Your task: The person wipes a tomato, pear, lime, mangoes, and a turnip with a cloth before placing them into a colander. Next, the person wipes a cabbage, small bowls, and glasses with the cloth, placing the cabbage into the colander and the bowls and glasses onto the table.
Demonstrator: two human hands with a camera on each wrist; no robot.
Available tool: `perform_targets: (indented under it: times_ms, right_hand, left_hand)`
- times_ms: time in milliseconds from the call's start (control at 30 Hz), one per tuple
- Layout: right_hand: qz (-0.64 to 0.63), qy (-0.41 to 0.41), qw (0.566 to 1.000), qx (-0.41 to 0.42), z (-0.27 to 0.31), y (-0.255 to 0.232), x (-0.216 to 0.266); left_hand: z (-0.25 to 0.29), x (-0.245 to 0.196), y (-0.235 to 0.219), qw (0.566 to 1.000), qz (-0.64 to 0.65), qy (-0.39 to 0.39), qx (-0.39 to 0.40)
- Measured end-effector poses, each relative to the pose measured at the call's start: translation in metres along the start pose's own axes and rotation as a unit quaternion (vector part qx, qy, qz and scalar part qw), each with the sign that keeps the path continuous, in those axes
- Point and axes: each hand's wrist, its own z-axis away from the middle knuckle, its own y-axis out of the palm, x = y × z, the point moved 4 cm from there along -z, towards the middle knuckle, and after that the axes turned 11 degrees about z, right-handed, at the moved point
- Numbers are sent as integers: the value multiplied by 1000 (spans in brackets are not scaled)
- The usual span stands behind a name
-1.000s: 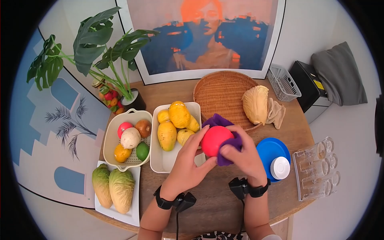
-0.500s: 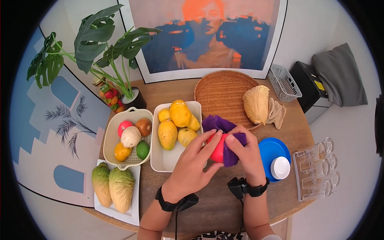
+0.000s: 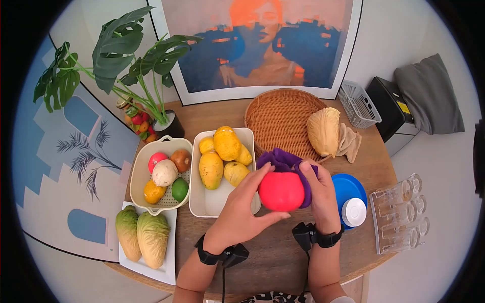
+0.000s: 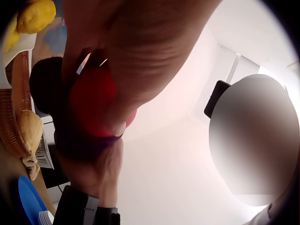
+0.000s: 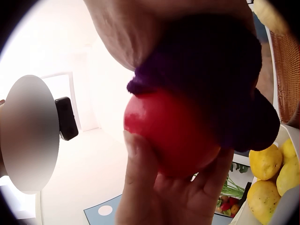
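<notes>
Over the middle of the table, a smooth, round red fruit (image 3: 281,192) is held up between both hands. My left hand (image 3: 237,212) grips its left side, fingers at the top and thumb (image 5: 136,164) below. My right hand (image 3: 323,197) holds a purple cloth (image 3: 278,158) against the fruit's right and far side. In the right wrist view the dark cloth (image 5: 201,79) wraps the upper part of the fruit (image 5: 164,131), and the left fingers support it from beneath. Most of the right fingers are hidden behind cloth and fruit.
A basket (image 3: 135,184) of mixed produce and a white bin (image 3: 202,208) of mangoes stand left; cabbages (image 3: 153,240) lie on a front-left plate. Behind are a wicker tray (image 3: 278,118) and a pale cabbage (image 3: 322,132). A blue plate (image 3: 341,184) and glasses (image 3: 404,212) are right.
The cloth, earlier folded over the fruit's front and right, has shifted to its far and right side. The fruit's near face, mostly covered half a second ago, now shows.
</notes>
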Motion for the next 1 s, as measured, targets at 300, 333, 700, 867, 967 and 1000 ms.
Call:
perform_targets:
  times_ms: [300,333,700,867,967,1000]
  right_hand:
    - [184,-91,975,82,3,14,0]
    - [204,-86,972,78,3,12,1]
    - [155,-66,985,46,-1,6,0]
    - [154,-53,986,23,-4,0,-3]
    - [177,0,984,-18,-7,-7,-7]
    - [179,-3,984,-19,-6,-8,-6]
  left_hand:
    - [2,11,4,996,-42,-26,-72]
    - [2,7,6,994,-87,-26,-68]
    - [3,-6,14,981,-185,53,-9]
    - [2,-5,16,979,-191,68,-7]
    - [2,-7,20,971,-219,95,22]
    - [2,-7,20,972,-216,96,17]
